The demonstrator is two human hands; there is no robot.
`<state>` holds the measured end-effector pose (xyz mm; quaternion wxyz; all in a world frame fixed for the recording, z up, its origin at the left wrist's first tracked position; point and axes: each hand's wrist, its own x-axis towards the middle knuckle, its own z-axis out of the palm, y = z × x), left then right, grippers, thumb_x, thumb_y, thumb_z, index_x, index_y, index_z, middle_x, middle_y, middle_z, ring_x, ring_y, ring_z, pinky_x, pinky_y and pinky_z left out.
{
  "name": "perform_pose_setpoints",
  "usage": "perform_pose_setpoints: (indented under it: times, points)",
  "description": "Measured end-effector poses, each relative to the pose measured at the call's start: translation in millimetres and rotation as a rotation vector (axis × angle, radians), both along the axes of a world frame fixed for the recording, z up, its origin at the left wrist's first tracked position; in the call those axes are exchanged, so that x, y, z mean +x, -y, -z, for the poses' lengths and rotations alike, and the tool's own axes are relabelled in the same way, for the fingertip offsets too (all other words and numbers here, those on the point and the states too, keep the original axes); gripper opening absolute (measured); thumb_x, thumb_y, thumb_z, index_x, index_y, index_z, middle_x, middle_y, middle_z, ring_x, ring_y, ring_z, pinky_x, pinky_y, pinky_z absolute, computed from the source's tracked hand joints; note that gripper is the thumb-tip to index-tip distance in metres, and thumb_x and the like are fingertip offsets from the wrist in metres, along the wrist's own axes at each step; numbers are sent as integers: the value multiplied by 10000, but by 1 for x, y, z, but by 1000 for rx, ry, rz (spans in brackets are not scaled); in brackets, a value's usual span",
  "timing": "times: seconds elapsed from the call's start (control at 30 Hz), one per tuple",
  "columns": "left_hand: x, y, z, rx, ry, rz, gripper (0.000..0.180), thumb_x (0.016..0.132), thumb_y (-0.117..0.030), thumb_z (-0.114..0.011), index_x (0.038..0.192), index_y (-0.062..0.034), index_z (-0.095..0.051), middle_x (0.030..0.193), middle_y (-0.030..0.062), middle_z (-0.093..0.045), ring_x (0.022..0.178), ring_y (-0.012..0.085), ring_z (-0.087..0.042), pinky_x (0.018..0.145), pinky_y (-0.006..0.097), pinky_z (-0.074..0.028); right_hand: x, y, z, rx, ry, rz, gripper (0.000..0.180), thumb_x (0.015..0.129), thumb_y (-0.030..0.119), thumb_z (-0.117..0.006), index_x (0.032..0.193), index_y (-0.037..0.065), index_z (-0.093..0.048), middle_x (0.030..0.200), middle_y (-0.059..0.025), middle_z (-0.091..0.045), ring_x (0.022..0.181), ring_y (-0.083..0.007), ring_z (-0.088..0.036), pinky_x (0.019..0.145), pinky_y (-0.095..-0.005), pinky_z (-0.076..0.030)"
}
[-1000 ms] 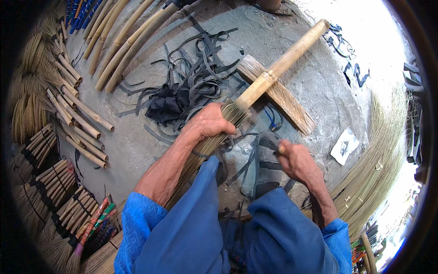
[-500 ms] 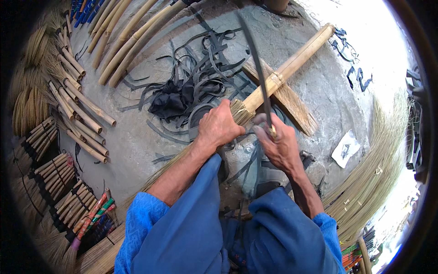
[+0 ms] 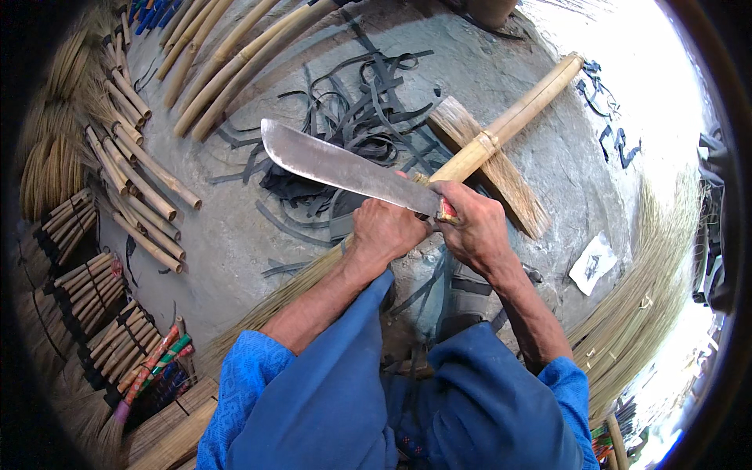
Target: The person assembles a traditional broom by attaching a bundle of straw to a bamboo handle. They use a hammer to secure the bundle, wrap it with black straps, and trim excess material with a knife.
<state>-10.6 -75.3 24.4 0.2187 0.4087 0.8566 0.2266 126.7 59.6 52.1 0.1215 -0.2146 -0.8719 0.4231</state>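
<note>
In my right hand (image 3: 479, 227) is a machete (image 3: 337, 164), fingers closed round its grip, which shows red and yellow. Its broad grey blade points to the far left, lying flat-looking above my other hand. My left hand (image 3: 388, 229) is wrapped round the neck of a straw broom, where the straw (image 3: 305, 283) meets a bamboo handle (image 3: 533, 106). That neck is mostly hidden by the blade and my hands. Beyond my hands, the bamboo rests across a rough wooden block (image 3: 513, 192) on the ground.
Black rubber strips (image 3: 376, 106) lie tangled beyond my left hand. Bamboo poles (image 3: 235, 74) and finished-looking brooms (image 3: 145, 184) line the left side. Loose straw (image 3: 634, 313) spreads at the right, near a white scrap (image 3: 593, 262). A brown pot-like object (image 3: 492, 12) stands at the far edge.
The machete has swung from upright, pointing away over the bamboo, to pointing left across my left hand. My right hand has turned with it; my left keeps its hold on the broom.
</note>
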Motion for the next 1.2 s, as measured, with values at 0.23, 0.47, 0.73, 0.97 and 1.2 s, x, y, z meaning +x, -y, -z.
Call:
perform_pose_setpoints:
  times: [0.23,0.47,0.73,0.97,1.2]
  points:
    - [0,-2,-2,-59,48,30,644,785,-285,-949,1212,-24,-543,943,226,-743,873,441,-793,712,534,-627,-10,-35,-18,107,204,-303,250,887,107,-760,1079,77,-602,903,-171,-733,895,-429,-763,737,-543,-590]
    - [-3,-3,-4,-28,138,11,624,786,-228,-933,1211,-9,-531,944,239,-747,887,450,-800,760,534,-634,-13,-46,-14,139,165,-391,249,891,95,-750,1076,73,-585,896,-166,-724,890,-418,-759,730,-517,-597]
    - [-6,-6,-15,-45,135,20,536,895,-336,-860,1097,26,-518,921,280,-726,873,495,-774,732,588,-607,-4,-32,-12,192,90,-339,259,869,70,-747,1059,69,-571,1001,-139,-727,956,-368,-767,752,-485,-607]
    - [-9,-8,-21,-186,220,-16,616,867,-383,-873,1206,-7,-523,982,287,-745,948,510,-772,810,611,-603,-12,-54,-5,221,143,-490,262,910,102,-744,1055,52,-532,875,-157,-700,854,-398,-755,726,-514,-589]
    - [-11,-10,-25,-219,187,16,819,754,-271,-913,1426,-7,-527,1116,324,-766,1081,555,-752,959,639,-592,6,-74,-1,17,230,-290,289,893,111,-752,1111,29,-581,876,-229,-715,877,-453,-752,754,-551,-568]
